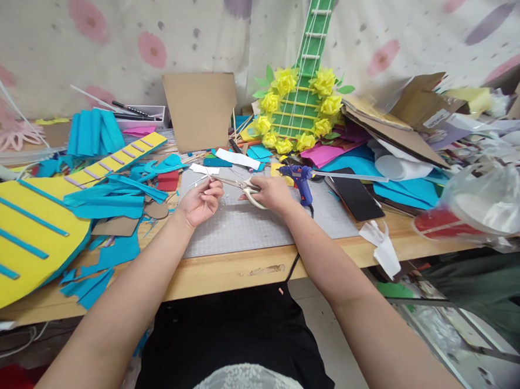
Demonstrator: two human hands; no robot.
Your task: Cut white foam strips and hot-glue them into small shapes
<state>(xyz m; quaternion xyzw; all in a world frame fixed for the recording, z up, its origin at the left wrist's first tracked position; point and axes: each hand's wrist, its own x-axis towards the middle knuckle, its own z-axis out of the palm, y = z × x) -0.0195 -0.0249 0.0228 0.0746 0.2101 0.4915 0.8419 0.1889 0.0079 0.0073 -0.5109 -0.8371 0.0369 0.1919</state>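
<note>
Over the grey cutting mat (257,235), my right hand (272,194) is closed around the handles of a pair of scissors (255,201). The scissor blades point left, toward the fingertips of my left hand (202,201). Those fingers are pinched together at the blade tips, on something thin and small that I cannot make out. Just beyond them lie a white paper strip (204,169) and a longer white piece (240,158). A blue hot glue gun (302,182) with a clear glue stick (353,177) rests right of my right hand.
A yellow guitar-shaped craft (29,227) and teal paper scraps (110,256) cover the left side. A green guitar-shaped craft with yellow flowers (307,103) stands at the back beside a cardboard sheet (198,111). A phone (357,194) and a bagged red-and-white cup (461,212) lie right.
</note>
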